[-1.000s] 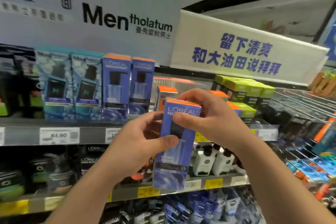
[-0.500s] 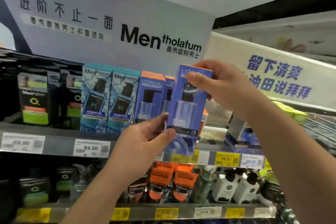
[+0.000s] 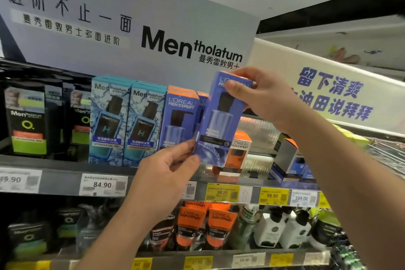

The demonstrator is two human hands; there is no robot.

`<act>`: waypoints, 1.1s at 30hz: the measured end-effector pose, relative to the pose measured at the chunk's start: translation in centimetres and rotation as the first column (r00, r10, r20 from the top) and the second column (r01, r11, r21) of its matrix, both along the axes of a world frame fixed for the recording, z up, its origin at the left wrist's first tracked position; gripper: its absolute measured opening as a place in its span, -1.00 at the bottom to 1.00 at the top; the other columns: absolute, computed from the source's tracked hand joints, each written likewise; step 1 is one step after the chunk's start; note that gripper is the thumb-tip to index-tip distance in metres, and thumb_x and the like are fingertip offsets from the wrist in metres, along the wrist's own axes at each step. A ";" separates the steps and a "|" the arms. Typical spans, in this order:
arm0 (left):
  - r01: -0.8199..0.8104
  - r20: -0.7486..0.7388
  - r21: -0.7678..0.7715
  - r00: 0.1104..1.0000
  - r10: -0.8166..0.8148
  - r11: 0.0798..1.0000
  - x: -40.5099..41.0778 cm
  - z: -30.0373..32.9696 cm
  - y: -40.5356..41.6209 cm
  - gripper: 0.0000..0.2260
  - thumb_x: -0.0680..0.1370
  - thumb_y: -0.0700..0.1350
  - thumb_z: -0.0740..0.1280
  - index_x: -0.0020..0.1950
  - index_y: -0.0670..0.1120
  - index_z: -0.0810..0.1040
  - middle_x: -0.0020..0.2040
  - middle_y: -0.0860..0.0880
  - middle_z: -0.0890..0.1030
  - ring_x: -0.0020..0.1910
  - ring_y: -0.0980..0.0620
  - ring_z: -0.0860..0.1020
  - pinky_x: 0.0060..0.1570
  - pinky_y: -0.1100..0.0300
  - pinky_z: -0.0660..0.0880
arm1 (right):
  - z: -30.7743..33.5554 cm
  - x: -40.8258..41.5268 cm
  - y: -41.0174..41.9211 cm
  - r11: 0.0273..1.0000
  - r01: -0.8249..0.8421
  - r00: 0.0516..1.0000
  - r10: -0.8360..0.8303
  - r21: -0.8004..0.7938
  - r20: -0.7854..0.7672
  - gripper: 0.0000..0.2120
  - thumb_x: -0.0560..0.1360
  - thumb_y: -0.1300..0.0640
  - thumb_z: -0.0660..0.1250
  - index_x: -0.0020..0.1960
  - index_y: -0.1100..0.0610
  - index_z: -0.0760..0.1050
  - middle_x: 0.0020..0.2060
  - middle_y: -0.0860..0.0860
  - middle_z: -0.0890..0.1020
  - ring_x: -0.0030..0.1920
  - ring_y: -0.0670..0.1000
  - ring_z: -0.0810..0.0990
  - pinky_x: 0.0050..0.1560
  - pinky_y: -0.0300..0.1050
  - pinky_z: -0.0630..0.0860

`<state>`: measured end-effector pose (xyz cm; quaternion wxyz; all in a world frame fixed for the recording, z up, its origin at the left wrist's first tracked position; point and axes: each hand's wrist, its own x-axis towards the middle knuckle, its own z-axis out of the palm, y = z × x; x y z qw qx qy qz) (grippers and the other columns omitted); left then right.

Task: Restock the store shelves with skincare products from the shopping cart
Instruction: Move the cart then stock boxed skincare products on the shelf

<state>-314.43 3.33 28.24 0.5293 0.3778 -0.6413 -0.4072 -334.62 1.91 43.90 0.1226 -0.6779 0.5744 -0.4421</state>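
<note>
Blue carton (image 3: 221, 120), printed L'OREAL, held upright and slightly tilted in front of the upper shelf (image 3: 61, 182), above its front edge. Left hand (image 3: 168, 180) nearest, reaching up from below, thumb and fingers pinching the carton's lower left corner. Right hand (image 3: 260, 96) coming in from the right, thumb across the top front, fingers curled over the orange top, gripping the carton's upper end.

Just behind the carton on the upper shelf: two matching blue L'Oreal boxes (image 3: 178, 120) with orange tops, standing upright side by side, the second mostly hidden. Left of these, two teal Mentholatum boxes (image 3: 127, 123), touching each other, then dark Mentholatum packs (image 3: 27, 116) with green bands. Right of the held carton, a shorter orange-and-white L'Oreal box (image 3: 237, 151), partly covered by it; farther right, low dark blue boxes (image 3: 289, 160).

Along the shelf edge, white and yellow price tags (image 3: 103, 184) reading 84.90, 98.90, 109.00.

On the lower shelf (image 3: 247, 258), orange L'Oreal tubes (image 3: 206, 226) standing cap-down, white pump bottles (image 3: 282, 230) to their right, dark blurred packs on the left.

Farthest back, above the shelves, a grey Mentholatum sign (image 3: 131, 19) and a white banner (image 3: 328, 92) with blue characters, ceiling lights overhead.
</note>
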 end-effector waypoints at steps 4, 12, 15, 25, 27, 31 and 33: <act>0.015 0.003 -0.004 1.000 -0.015 1.000 -0.1 0.0 -0.3 -0.67 0.58 0.01 0.42 0.36 0.15 0.60 0.10 0.38 0.64 0.07 0.52 0.54 -0.08 0.63 0.41 | -0.6 0.4 -0.5 1.000 0.001 0.996 0.001 0.016 -0.094 -0.66 0.51 -0.12 0.44 0.21 0.02 0.57 -0.05 0.03 0.73 -0.01 0.10 0.74 0.07 0.27 0.66; 0.006 0.028 -0.023 1.000 -0.005 1.000 -0.1 -0.3 -0.9 -0.62 0.60 0.01 0.40 0.42 0.17 0.54 0.16 0.37 0.60 0.11 0.53 0.51 -0.06 0.65 0.39 | -1.6 0.4 -1.6 1.000 0.012 0.966 -0.009 0.007 -0.260 -0.74 0.56 -0.09 0.42 0.21 -0.06 0.53 0.05 -0.02 0.64 0.08 0.04 0.66 0.07 0.06 0.65; 0.011 0.030 -0.018 1.000 -0.010 1.000 0.0 -0.5 -1.2 -0.62 0.60 0.01 0.40 0.42 0.17 0.54 0.18 0.35 0.61 0.13 0.51 0.51 -0.03 0.64 0.40 | -2.1 0.3 -2.3 0.998 0.056 0.938 -0.058 -0.017 -0.342 -0.62 0.53 -0.13 0.43 0.30 -0.02 0.54 0.13 -0.03 0.55 0.13 0.01 0.60 0.11 0.04 0.62; 0.047 0.051 0.006 0.998 -0.047 0.999 0.1 -0.6 -1.5 -0.65 0.59 0.01 0.39 0.38 0.19 0.55 0.16 0.36 0.63 0.13 0.47 0.54 0.00 0.61 0.42 | -4.0 0.2 -3.0 0.993 0.100 0.917 -0.119 -0.068 -0.381 -0.55 0.53 -0.12 0.44 0.37 -0.03 0.52 0.15 -0.10 0.42 0.06 -0.09 0.52 -0.17 -0.37 0.48; 0.053 0.075 0.011 0.996 -0.054 0.999 0.1 -0.5 -1.4 -0.66 0.59 0.04 0.38 0.37 0.23 0.55 0.15 0.40 0.62 0.13 0.48 0.53 -0.02 0.60 0.42 | -4.2 0.4 -2.9 0.990 0.108 0.913 -0.134 -0.087 -0.385 -0.55 0.53 -0.12 0.44 0.38 -0.04 0.52 0.16 -0.11 0.41 0.10 -0.07 0.52 -0.13 -0.38 0.49; 0.078 0.078 0.028 0.994 -0.080 0.997 0.1 -0.5 -1.4 -0.68 0.60 0.05 0.37 0.36 0.25 0.54 0.14 0.43 0.61 0.13 0.48 0.53 0.00 0.54 0.44 | -4.5 0.5 -2.7 0.990 0.100 0.917 -0.130 -0.098 -0.377 -0.55 0.54 -0.09 0.43 0.40 -0.04 0.50 0.18 -0.10 0.36 0.20 -0.08 0.46 -0.23 -0.44 0.49; 0.086 0.072 0.031 0.993 -0.088 0.996 0.0 -0.4 -1.4 -0.68 0.60 0.04 0.37 0.35 0.25 0.54 0.13 0.44 0.61 0.13 0.47 0.53 0.06 0.48 0.45 | -4.6 0.4 -2.5 0.991 0.085 0.924 -0.118 -0.103 -0.364 -0.55 0.54 -0.07 0.42 0.41 -0.04 0.50 0.18 -0.11 0.34 0.21 -0.09 0.45 -0.28 -0.45 0.53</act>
